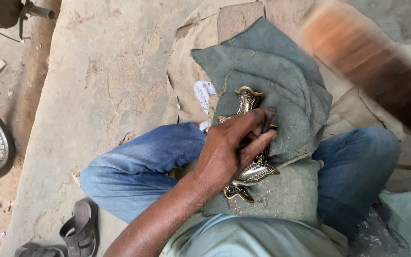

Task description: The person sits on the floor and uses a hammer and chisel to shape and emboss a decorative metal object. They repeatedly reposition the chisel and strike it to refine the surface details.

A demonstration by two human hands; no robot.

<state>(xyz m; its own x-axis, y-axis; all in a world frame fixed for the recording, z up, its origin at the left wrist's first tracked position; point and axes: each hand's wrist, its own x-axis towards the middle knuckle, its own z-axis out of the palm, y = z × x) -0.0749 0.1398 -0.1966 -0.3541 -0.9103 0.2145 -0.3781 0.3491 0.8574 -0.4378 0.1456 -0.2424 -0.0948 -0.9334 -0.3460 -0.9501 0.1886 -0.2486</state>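
On the lap pad of grey cloth (281, 81), left hand (229, 152) grips a dark punch (268, 118) upright against ornate brass plate (249, 102); keep it square. Right hand (381, 71) blurred, apparently swinging; grip unclear.

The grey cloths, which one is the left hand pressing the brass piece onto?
The folded grey cloth over the lap, under the brass piece; the other, pale cloth, lies lower right, away from the left hand.

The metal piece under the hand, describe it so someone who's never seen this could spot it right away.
Start at the grey-green cloth pad across the seated person's blue-jeaned lap. On it, under the left hand gripping a dark punch, lies the ornate metal piece. It alone shines: brass-edged, scrolled and embossed against dull fabric.
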